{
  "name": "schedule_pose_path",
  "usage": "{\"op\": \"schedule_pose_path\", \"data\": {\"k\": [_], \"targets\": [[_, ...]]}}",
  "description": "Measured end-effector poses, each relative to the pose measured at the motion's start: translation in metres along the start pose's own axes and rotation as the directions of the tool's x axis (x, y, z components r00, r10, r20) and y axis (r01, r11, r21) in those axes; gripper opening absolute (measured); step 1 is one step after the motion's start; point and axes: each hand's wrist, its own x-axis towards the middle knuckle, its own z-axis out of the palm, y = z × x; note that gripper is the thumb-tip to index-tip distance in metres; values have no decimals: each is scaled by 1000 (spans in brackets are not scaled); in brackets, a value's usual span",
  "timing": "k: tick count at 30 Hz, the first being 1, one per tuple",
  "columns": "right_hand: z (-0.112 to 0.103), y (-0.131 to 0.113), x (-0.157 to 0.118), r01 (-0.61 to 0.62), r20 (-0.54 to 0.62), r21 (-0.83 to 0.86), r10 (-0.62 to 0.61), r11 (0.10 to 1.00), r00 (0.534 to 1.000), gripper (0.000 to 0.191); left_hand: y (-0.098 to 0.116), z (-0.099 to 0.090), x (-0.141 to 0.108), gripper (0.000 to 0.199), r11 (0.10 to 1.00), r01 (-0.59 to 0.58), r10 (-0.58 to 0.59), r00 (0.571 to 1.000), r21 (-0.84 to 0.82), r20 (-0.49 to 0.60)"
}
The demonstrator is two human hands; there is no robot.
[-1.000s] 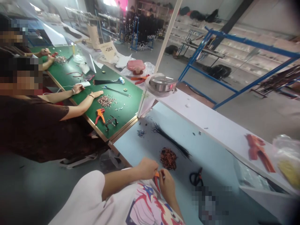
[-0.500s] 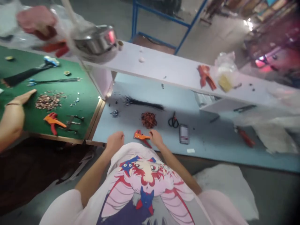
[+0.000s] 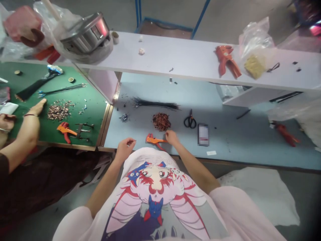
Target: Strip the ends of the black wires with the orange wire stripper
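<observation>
An orange wire stripper [image 3: 153,139] lies on the pale blue bench [image 3: 225,144] at its front edge, close to my chest. My right hand [image 3: 172,136] rests beside its handles, fingertips almost touching them, and holds nothing. My left hand [image 3: 127,149] sits apart to the left of the tool, fingers loosely curled over nothing visible. Beyond them lie a heap of copper-coloured wire pieces [image 3: 161,121], a bundle of thin black wires [image 3: 155,104], and black-handled scissors [image 3: 190,120]. A pixelated phone [image 3: 203,135] lies to the right.
A white shelf [image 3: 175,57] runs behind the bench, bearing a steel pot [image 3: 86,35], an orange tool [image 3: 227,60] and a plastic bag [image 3: 254,50]. To the left, a co-worker's hand [image 3: 32,115] rests on a green mat [image 3: 87,100] near copper bits [image 3: 59,111].
My hands held the orange wire stripper together a second ago. It now lies on the bench, and my hands are apart on either side. My view has swung down and left.
</observation>
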Motion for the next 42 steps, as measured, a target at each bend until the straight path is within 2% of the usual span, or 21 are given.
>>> {"op": "schedule_pose_path", "data": {"k": [3,6,10,12,14,17,22,25,29,37,42], "targets": [[7,1,-3,59,24,20,-60,998,998,34,4,4,-2,24,999,18,-19,999,35,36],[5,3,3,72,-36,62,-69,996,997,46,17,6,-1,23,998,-13,9,998,65,62],[-2,18,3,-82,-168,102,99,991,981,42,30,6,1,23,997,-19,14,998,74,64],[-1,25,0,-138,-196,117,159,983,968,44,32,8,3,23,998,-4,0,998,59,55],[2,26,-2,-111,-180,129,133,986,975,49,33,11,6,24,999,38,-37,997,-14,62],[7,17,-3,-5,-136,148,26,989,990,55,38,20,12,30,958,157,-131,984,-240,124],[17,-8,-23,81,-71,158,-71,984,995,41,57,23,15,39,760,278,-161,956,-587,245],[25,-17,-45,165,10,136,-168,977,986,50,67,18,13,42,653,319,-142,942,-687,303],[33,-22,-58,166,60,72,-170,984,984,60,73,10,8,40,598,301,-74,944,-743,323],[29,-29,-55,117,59,-48,-114,992,992,52,80,8,-6,40,577,179,4,975,-797,222],[21,-34,-58,100,52,-64,-97,993,994,35,73,11,-13,45,538,173,-9,980,-825,200]]}}
